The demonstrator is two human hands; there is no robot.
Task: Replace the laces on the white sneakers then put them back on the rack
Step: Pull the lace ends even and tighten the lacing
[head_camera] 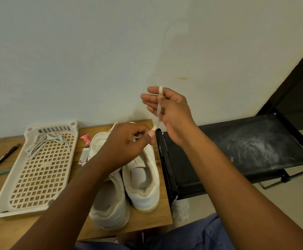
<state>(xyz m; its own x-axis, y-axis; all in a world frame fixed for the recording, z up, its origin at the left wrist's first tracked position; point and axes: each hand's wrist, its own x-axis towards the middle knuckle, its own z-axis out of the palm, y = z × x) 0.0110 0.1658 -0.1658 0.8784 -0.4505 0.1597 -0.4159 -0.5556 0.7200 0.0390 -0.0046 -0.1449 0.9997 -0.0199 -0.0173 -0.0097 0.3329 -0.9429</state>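
White sneakers (125, 179) laceless on table, left hand (127, 141) fingers pinching flat cream lace (158, 112), looped over right hand (167, 107) fingers

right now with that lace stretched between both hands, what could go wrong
1. The lace is looped over a finger of the right hand and pinched by the left hand; it may twist before it is threaded.
2. The right sneaker stands near the table edge beside the black rack; a tug could nudge it off.
3. The grey laces in the tray could get mixed up with this one.
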